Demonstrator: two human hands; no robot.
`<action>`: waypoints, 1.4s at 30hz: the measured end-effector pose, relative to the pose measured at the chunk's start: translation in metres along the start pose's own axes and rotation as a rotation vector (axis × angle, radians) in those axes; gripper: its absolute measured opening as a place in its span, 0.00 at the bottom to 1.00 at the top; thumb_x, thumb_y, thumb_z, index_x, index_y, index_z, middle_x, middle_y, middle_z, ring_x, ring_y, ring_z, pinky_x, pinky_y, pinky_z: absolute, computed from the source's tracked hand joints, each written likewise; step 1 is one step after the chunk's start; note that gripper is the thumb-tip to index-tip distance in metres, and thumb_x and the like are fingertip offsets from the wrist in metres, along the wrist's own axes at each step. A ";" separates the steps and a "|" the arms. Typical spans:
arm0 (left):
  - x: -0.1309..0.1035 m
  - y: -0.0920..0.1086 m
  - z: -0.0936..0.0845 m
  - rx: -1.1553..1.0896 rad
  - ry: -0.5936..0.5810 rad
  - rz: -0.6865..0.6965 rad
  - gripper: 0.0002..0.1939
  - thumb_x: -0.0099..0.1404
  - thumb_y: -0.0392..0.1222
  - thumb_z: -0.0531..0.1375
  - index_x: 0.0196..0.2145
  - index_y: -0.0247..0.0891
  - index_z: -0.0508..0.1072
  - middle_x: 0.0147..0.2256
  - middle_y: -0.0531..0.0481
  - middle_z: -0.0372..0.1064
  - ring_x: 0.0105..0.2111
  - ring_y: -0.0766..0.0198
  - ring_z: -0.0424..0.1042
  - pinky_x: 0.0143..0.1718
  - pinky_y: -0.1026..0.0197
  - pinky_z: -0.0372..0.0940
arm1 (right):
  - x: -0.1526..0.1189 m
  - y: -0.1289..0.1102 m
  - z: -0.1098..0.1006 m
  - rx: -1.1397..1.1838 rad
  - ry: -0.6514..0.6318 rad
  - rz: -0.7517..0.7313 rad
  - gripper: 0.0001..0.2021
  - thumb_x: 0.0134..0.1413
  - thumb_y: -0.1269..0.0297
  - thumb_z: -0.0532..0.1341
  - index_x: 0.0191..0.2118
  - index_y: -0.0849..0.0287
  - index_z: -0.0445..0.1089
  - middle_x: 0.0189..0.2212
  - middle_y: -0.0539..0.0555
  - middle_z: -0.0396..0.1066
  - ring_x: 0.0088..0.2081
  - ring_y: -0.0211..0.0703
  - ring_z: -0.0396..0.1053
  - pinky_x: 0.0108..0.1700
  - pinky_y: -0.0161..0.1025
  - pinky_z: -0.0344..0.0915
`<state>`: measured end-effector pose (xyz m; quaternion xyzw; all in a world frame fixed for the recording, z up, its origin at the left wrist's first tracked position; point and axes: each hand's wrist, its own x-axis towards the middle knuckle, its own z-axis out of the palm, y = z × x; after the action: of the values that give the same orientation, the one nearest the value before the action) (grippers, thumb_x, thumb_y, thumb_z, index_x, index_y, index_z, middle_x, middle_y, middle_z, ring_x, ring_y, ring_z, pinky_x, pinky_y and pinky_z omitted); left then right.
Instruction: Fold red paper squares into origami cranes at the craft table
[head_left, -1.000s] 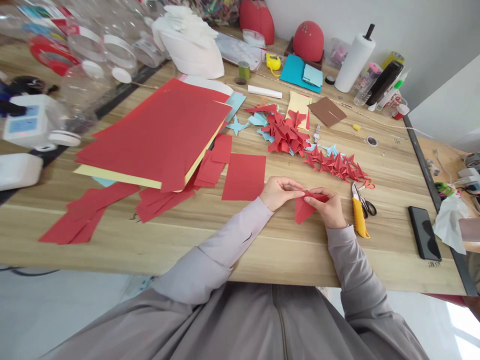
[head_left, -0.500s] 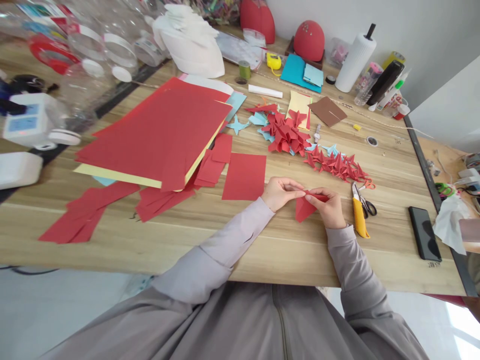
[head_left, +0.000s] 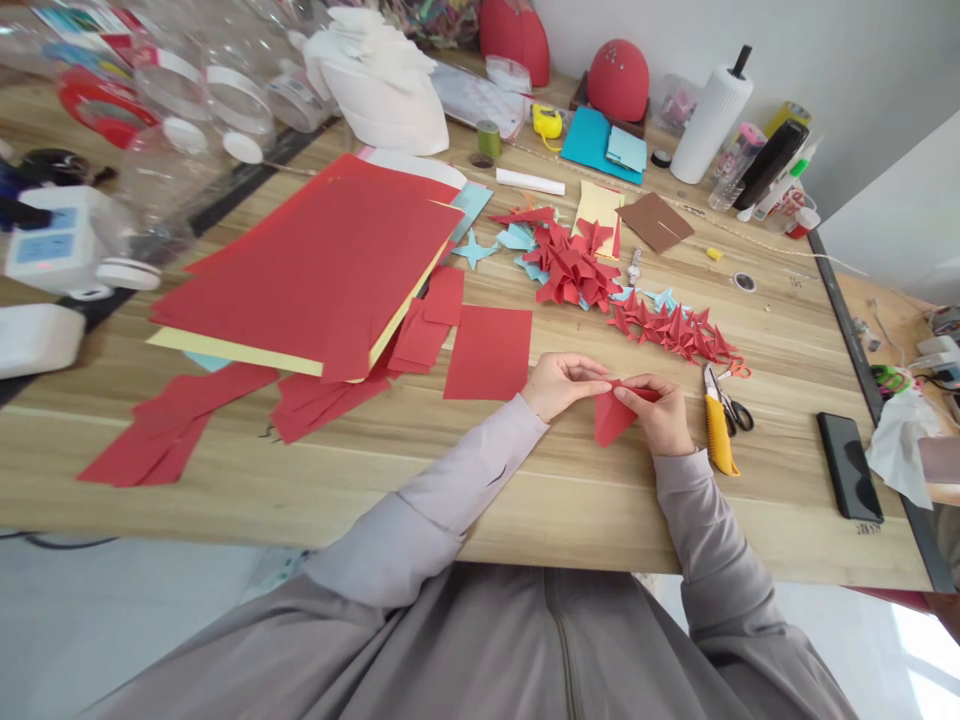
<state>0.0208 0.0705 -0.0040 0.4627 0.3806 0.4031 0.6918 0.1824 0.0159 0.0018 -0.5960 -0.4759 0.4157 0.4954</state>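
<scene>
A folded piece of red paper [head_left: 613,420] is pinched between my two hands over the wooden table [head_left: 570,500]. My left hand [head_left: 562,386] grips its upper left corner with thumb and fingertips. From the right, my right hand [head_left: 660,412] presses its thumb on the paper's top edge, fingers curled behind and partly hidden. A flat red sheet [head_left: 489,352] lies just left of my left hand. Beyond the hands sit a row of folded red paper stars [head_left: 675,330] and a heap of red folded pieces [head_left: 576,265].
A large stack of red sheets [head_left: 315,270] covers the left, with red strips [head_left: 172,420] in front. Right of my hands lie a yellow-handled cutter [head_left: 720,430], black scissors [head_left: 741,414] and a phone [head_left: 849,466]. Clear plastic bottles [head_left: 172,90] crowd the back left.
The folded red paper has turned slightly, its lower point shifting a little right. Both hands stay almost in the same place, still pinching it.
</scene>
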 end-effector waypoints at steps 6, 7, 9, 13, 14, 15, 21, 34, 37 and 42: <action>0.001 0.001 -0.001 0.000 0.002 0.016 0.17 0.37 0.42 0.72 0.26 0.33 0.76 0.22 0.50 0.73 0.24 0.65 0.72 0.31 0.62 0.68 | -0.001 -0.002 0.001 0.014 -0.014 0.005 0.11 0.38 0.57 0.70 0.28 0.57 0.76 0.28 0.52 0.77 0.31 0.42 0.72 0.36 0.39 0.69; 0.001 0.001 -0.001 0.000 -0.006 0.022 0.17 0.38 0.42 0.72 0.27 0.33 0.76 0.21 0.51 0.73 0.23 0.66 0.72 0.30 0.62 0.68 | -0.001 -0.002 0.001 0.015 -0.022 0.008 0.11 0.38 0.56 0.70 0.28 0.57 0.76 0.28 0.52 0.77 0.31 0.42 0.72 0.36 0.39 0.69; 0.000 0.002 -0.001 0.001 -0.017 0.030 0.17 0.38 0.42 0.72 0.28 0.33 0.76 0.21 0.52 0.72 0.23 0.66 0.71 0.30 0.62 0.68 | -0.001 -0.001 0.001 0.017 -0.023 0.013 0.11 0.38 0.56 0.70 0.28 0.57 0.76 0.28 0.52 0.76 0.30 0.42 0.72 0.36 0.39 0.69; -0.002 0.002 0.000 0.032 -0.015 0.028 0.20 0.39 0.42 0.72 0.32 0.33 0.76 0.25 0.49 0.75 0.26 0.63 0.74 0.33 0.60 0.69 | -0.001 0.000 0.002 0.031 -0.010 0.024 0.13 0.36 0.55 0.71 0.28 0.57 0.76 0.28 0.52 0.76 0.30 0.42 0.72 0.36 0.40 0.69; -0.002 0.002 0.001 0.047 -0.017 0.025 0.20 0.40 0.42 0.72 0.32 0.33 0.76 0.26 0.48 0.75 0.27 0.62 0.74 0.34 0.60 0.69 | -0.001 0.000 0.002 0.030 -0.020 0.026 0.13 0.36 0.54 0.71 0.28 0.58 0.75 0.28 0.52 0.76 0.30 0.42 0.72 0.36 0.40 0.69; -0.003 0.001 0.001 0.061 -0.019 0.023 0.20 0.40 0.42 0.72 0.32 0.32 0.76 0.26 0.47 0.76 0.28 0.62 0.75 0.34 0.59 0.69 | -0.001 0.000 0.002 0.023 -0.035 0.025 0.14 0.36 0.54 0.71 0.28 0.58 0.75 0.28 0.53 0.76 0.30 0.43 0.72 0.36 0.40 0.69; -0.004 -0.001 0.002 0.086 -0.021 0.069 0.16 0.40 0.42 0.72 0.28 0.33 0.77 0.22 0.49 0.74 0.23 0.64 0.73 0.28 0.62 0.68 | -0.002 -0.002 0.002 -0.054 -0.071 -0.020 0.15 0.37 0.54 0.71 0.29 0.58 0.74 0.29 0.52 0.75 0.31 0.41 0.71 0.37 0.39 0.68; -0.005 0.000 0.004 0.065 -0.018 0.109 0.14 0.42 0.42 0.71 0.28 0.34 0.77 0.23 0.49 0.74 0.24 0.65 0.72 0.30 0.62 0.67 | -0.002 -0.002 0.003 -0.060 -0.066 -0.035 0.14 0.37 0.55 0.71 0.29 0.58 0.72 0.28 0.51 0.74 0.30 0.40 0.70 0.36 0.37 0.67; -0.005 -0.001 0.006 0.091 0.014 0.167 0.12 0.43 0.43 0.70 0.25 0.34 0.77 0.23 0.49 0.74 0.23 0.67 0.70 0.27 0.63 0.65 | -0.002 -0.003 0.004 -0.057 -0.074 -0.025 0.14 0.37 0.55 0.71 0.28 0.58 0.72 0.27 0.51 0.74 0.29 0.39 0.70 0.34 0.37 0.67; -0.005 -0.002 0.008 0.053 0.028 0.187 0.12 0.42 0.43 0.71 0.24 0.34 0.78 0.22 0.49 0.74 0.22 0.67 0.69 0.25 0.64 0.63 | -0.004 -0.007 0.006 -0.056 -0.083 -0.043 0.14 0.37 0.56 0.71 0.29 0.59 0.72 0.26 0.50 0.74 0.28 0.38 0.69 0.33 0.36 0.67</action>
<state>0.0263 0.0625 -0.0032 0.5086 0.3557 0.4621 0.6335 0.1747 0.0135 0.0075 -0.5818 -0.5201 0.4157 0.4671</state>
